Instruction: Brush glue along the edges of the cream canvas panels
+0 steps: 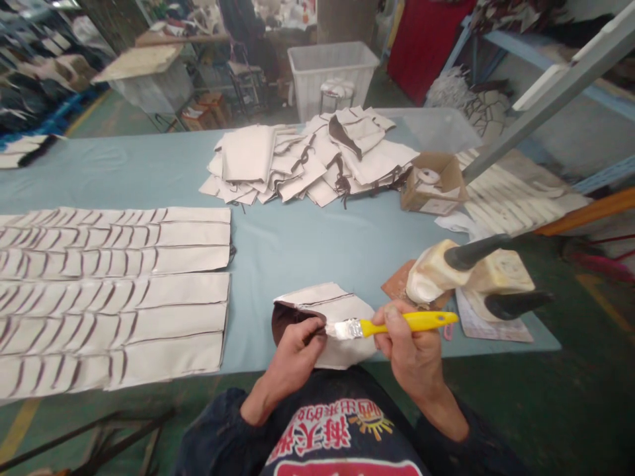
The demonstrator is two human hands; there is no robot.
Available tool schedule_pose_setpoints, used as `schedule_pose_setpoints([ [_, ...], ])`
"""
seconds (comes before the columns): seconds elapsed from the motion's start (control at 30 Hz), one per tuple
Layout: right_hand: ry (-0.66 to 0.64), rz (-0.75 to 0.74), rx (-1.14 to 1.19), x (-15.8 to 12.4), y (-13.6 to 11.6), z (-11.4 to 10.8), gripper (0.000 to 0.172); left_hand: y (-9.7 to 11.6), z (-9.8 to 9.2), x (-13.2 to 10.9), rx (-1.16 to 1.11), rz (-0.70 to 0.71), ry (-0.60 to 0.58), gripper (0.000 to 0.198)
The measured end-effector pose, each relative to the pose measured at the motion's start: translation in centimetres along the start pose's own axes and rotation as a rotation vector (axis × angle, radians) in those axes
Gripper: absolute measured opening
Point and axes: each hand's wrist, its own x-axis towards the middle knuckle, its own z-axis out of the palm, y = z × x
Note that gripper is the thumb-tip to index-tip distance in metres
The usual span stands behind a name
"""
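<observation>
My right hand (411, 347) is closed round a yellow-handled paintbrush (429, 322), held nearly level. Its pale, smeared bristles point left and touch the edge of a cream fabric piece (342, 304) with a dark brown lining. That piece lies at the table's near edge, in front of my body. My left hand (299, 350) pinches the dark edge of its opening, close by the bristle tips. To the right stand two cream, glue-smeared containers (430, 270) with black conical spouts, tilted sideways.
Overlapping rows of cream pieces (188, 291) cover the left of the blue-green table (312, 244). A loose heap of similar pieces (297, 162) lies at the back. A cardboard box (432, 185) with tape rolls sits at the right, near a slanting metal post (540, 102).
</observation>
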Motion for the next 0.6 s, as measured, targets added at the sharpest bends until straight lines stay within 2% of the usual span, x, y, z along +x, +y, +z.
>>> schedule_pose_setpoints([
  [0.13,0.016,-0.080,-0.003,0.4,0.1,-0.9,0.040,1.0,-0.6,0.5,-0.308,-0.172,-0.062,0.025],
  [0.27,-0.122,-0.170,-0.065,0.9,1.5,-0.7,0.035,2.0,-0.9,0.5,-0.490,-0.298,-0.130,0.039],
  [0.37,-0.209,-0.326,-0.167,1.9,2.2,-0.3,0.030,2.5,-0.8,0.3,-0.596,-0.347,-0.177,0.045],
  [0.47,-0.229,-0.506,-0.270,2.8,1.9,-0.6,0.025,2.6,-0.7,0.1,-0.668,-0.371,-0.177,0.044],
  [0.6,-0.211,-0.580,-0.312,2.5,1.2,-1.8,0.021,2.6,-0.7,-0.1,-0.692,-0.382,-0.162,0.039],
])
